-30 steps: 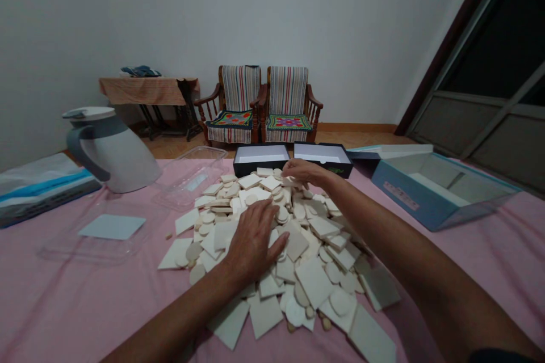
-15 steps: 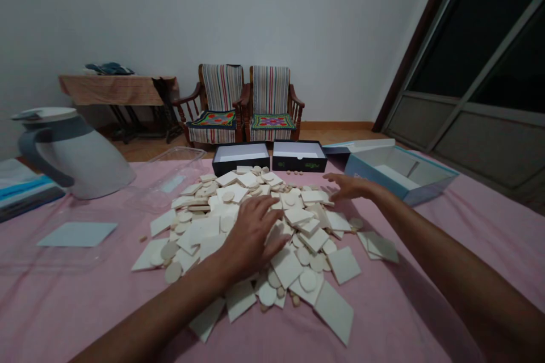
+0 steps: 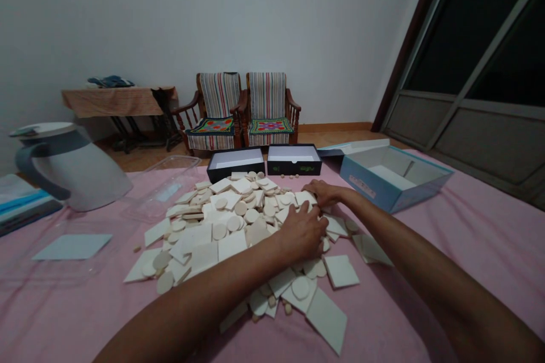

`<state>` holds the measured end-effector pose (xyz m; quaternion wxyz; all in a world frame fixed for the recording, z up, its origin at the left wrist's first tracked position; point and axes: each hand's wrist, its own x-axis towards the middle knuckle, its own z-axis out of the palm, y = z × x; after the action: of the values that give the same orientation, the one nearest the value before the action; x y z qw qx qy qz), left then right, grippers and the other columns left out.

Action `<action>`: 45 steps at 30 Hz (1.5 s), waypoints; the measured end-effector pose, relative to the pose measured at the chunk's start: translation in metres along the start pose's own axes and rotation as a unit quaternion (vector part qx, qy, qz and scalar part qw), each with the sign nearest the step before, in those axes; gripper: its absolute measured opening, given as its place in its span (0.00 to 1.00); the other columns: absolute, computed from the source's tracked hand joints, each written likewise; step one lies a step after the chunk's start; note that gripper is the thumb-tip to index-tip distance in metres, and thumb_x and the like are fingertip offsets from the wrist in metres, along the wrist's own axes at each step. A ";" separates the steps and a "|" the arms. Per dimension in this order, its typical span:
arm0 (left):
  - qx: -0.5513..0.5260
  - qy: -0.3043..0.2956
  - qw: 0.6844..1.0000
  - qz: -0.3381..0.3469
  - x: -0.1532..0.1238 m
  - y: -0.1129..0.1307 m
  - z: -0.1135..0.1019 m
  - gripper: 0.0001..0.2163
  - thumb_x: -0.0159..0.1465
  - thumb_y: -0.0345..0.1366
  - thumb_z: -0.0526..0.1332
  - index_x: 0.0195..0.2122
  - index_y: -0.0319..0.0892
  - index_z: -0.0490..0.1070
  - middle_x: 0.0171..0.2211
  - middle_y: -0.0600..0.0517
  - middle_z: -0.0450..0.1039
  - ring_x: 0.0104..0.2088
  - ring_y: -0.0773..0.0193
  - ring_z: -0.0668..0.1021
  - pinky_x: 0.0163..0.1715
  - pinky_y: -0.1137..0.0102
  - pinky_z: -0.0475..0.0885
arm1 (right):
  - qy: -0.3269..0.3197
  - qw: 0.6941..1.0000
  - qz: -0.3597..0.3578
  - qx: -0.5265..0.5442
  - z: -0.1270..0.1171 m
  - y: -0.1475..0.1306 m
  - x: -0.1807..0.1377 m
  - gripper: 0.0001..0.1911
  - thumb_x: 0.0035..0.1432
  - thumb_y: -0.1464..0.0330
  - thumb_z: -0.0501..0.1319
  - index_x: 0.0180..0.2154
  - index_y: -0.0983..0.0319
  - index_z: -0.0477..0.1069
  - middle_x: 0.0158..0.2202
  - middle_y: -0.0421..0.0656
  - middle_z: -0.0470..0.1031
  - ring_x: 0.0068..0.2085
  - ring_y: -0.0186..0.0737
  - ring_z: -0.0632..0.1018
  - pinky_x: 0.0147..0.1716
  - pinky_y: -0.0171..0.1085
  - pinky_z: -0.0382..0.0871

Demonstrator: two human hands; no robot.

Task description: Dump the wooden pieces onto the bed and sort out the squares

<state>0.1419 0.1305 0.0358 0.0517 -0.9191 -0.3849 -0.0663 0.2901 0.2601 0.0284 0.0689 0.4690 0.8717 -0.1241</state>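
Note:
A wide heap of cream flat pieces [image 3: 221, 227], squares and discs, lies on a pink tablecloth [image 3: 447, 249]. My left hand [image 3: 303, 232] rests palm down on the heap's right side, fingers curled onto the pieces. My right hand [image 3: 321, 193] lies just beyond it at the heap's far right edge, fingers bent down on a square piece. The two hands nearly touch. What the fingers grip, if anything, is hidden. Two open black boxes [image 3: 235, 162] [image 3: 293, 159] with white insides stand right behind the heap.
A white jug [image 3: 72, 167] with a grey handle stands far left. Clear plastic trays [image 3: 72, 249] [image 3: 164, 184] lie left of the heap. An open light-blue box [image 3: 394, 176] sits at the right. Two striped armchairs [image 3: 242, 108] and a side table stand by the wall.
My left hand has slid right across the heap to meet my right hand, which pulled back in from the right. The pieces have spread flatter. The view has shifted a little.

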 end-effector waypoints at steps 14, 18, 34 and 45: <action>0.079 0.021 0.992 -0.096 -0.020 -0.048 -0.013 0.09 0.64 0.28 0.54 0.42 0.42 0.70 0.41 0.43 0.73 0.45 0.49 0.74 0.47 0.53 0.61 | 0.143 0.978 0.122 0.085 0.022 -0.008 -0.018 0.23 0.41 0.68 0.66 0.43 0.63 0.68 0.44 0.50 0.72 0.43 0.47 0.73 0.35 0.35 0.63; 0.085 0.020 0.990 -0.113 -0.035 -0.064 -0.025 0.09 0.65 0.28 0.53 0.41 0.44 0.71 0.39 0.45 0.74 0.43 0.51 0.75 0.45 0.55 0.62 | 0.168 0.965 0.130 0.152 -0.004 -0.017 -0.016 0.20 0.45 0.68 0.65 0.43 0.63 0.69 0.42 0.47 0.75 0.42 0.44 0.73 0.35 0.34 0.64; 0.095 0.043 0.953 -0.284 -0.100 -0.144 -0.052 0.10 0.62 0.29 0.53 0.43 0.39 0.68 0.41 0.42 0.72 0.42 0.49 0.74 0.36 0.61 0.69 | 0.167 0.934 -0.039 0.314 -0.050 -0.119 0.027 0.28 0.50 0.60 0.66 0.51 0.65 0.69 0.46 0.48 0.75 0.42 0.38 0.75 0.38 0.32 0.67; 0.012 0.246 0.937 -0.249 -0.139 -0.155 -0.034 0.19 0.64 0.43 0.56 0.52 0.37 0.65 0.54 0.39 0.66 0.55 0.48 0.68 0.55 0.55 0.65 | 0.067 0.971 0.208 0.100 -0.011 0.021 -0.055 0.31 0.43 0.75 0.66 0.53 0.66 0.71 0.50 0.54 0.75 0.49 0.51 0.76 0.47 0.40 0.67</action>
<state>-0.0683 0.1364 0.0535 0.1378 -0.7482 -0.5774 -0.2964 0.3378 0.2297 0.0488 -0.0129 0.6516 0.7410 -0.1619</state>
